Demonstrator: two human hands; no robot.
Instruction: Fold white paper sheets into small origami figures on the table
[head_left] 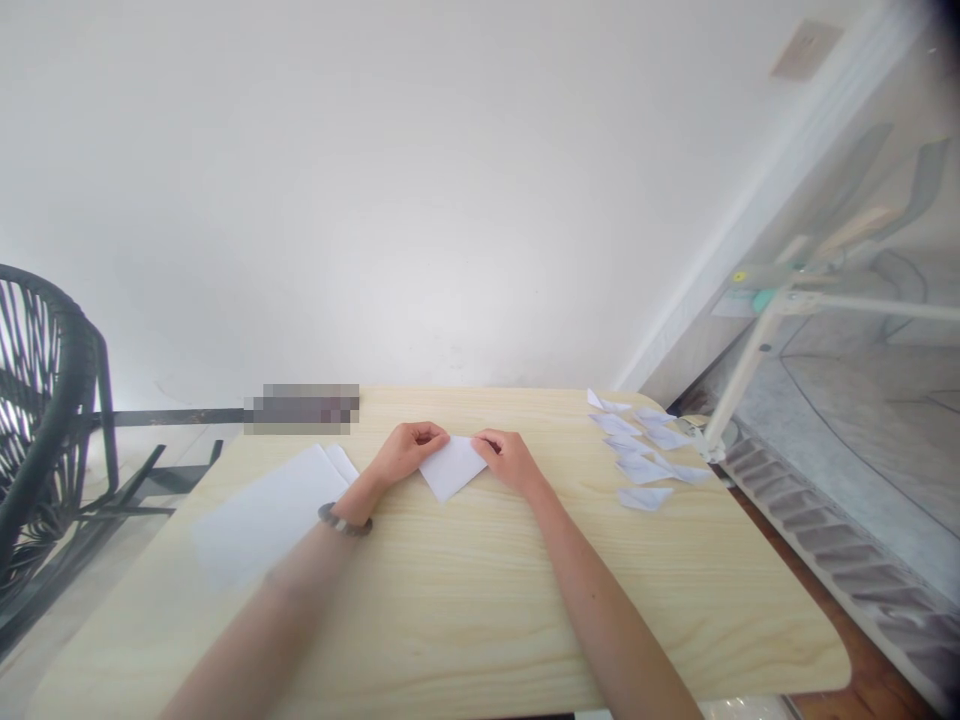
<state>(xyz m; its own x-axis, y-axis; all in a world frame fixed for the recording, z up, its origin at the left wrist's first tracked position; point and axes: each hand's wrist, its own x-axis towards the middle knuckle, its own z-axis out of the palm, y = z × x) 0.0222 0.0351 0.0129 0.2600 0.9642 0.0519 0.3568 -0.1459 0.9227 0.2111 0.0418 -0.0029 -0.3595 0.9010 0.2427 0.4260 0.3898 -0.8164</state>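
Note:
A small folded sheet of white paper (452,470) is held over the middle of the table, one corner pointing toward me. My left hand (409,450) pinches its left corner, thumb on top and fingers curled. At the right corner my right hand (508,458) grips the same paper in a like pinch. A dark beaded bracelet (345,520) circles my left wrist. Left of my hands lie flat white sheets (262,510), partly behind my left forearm. Over on the right, several small folded white paper pieces (645,467) are set out in rough rows.
The light wooden table (465,620) stands against a white wall (450,200). A blurred-out dark object (301,409) is at its back left edge. Beyond the left side is a dark woven chair (67,400). A white metal frame (750,370) rises past the right edge.

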